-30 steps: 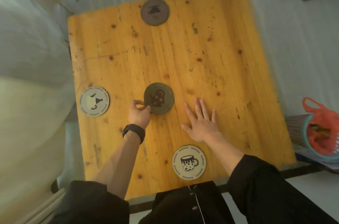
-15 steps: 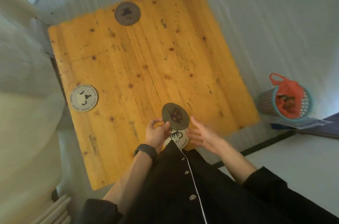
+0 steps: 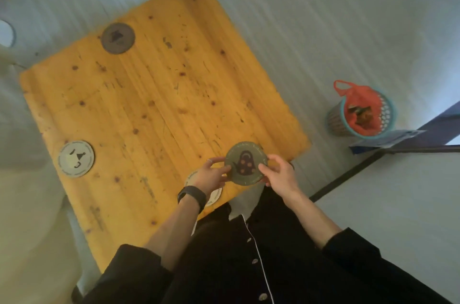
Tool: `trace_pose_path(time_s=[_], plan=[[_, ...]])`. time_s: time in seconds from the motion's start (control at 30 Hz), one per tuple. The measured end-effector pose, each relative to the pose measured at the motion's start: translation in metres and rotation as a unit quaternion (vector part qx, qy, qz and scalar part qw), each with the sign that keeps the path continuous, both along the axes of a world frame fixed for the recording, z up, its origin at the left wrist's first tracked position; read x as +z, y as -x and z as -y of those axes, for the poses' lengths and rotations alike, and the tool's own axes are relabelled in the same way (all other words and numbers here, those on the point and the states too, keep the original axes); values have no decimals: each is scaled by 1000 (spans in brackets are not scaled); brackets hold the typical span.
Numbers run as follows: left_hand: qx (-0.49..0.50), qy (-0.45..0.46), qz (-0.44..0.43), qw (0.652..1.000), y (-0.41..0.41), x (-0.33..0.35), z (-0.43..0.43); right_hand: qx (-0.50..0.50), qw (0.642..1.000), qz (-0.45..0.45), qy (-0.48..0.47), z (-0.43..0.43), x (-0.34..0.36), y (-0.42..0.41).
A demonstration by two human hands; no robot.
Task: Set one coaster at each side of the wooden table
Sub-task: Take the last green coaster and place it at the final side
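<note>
A dark green coaster with a teapot picture (image 3: 246,163) is lifted above the near right corner of the wooden table (image 3: 149,104). My left hand (image 3: 210,175) pinches its left edge and my right hand (image 3: 280,174) pinches its right edge. A dark grey coaster (image 3: 118,38) lies at the far side. A pale coaster (image 3: 76,158) lies at the left side. Another pale coaster (image 3: 216,194) lies at the near edge, mostly hidden under my left wrist.
A teal bin with a red bag (image 3: 362,112) stands on the floor to the right of the table. A dark metal frame (image 3: 373,156) runs along the floor beyond it. A pale couch or cushion (image 3: 22,204) borders the table's left side.
My left hand lifted the teapot coaster off the table's middle and carried it toward the near right corner. My right hand left the tabletop and took hold of its right edge. The view swung.
</note>
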State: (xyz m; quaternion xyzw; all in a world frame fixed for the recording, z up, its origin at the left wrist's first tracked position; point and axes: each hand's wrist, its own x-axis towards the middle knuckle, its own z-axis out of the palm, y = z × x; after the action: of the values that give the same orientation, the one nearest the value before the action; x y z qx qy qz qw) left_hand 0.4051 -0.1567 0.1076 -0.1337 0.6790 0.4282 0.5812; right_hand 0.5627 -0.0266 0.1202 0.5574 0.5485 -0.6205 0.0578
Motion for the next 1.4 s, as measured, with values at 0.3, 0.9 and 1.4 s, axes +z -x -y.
trace_pose_path(time_s=[0.3,0.9,1.4], plan=[[-65,43,-95,992,-63,-13,-150,29,999,1,-40,-144,-21,-73],[96,83,-152,980,-131,-6,-341,245,956,4,-162,-385,-28,-80],[326,132,-124,928,-10,-14,-367,464,863,-35,-198,-438,-22,149]])
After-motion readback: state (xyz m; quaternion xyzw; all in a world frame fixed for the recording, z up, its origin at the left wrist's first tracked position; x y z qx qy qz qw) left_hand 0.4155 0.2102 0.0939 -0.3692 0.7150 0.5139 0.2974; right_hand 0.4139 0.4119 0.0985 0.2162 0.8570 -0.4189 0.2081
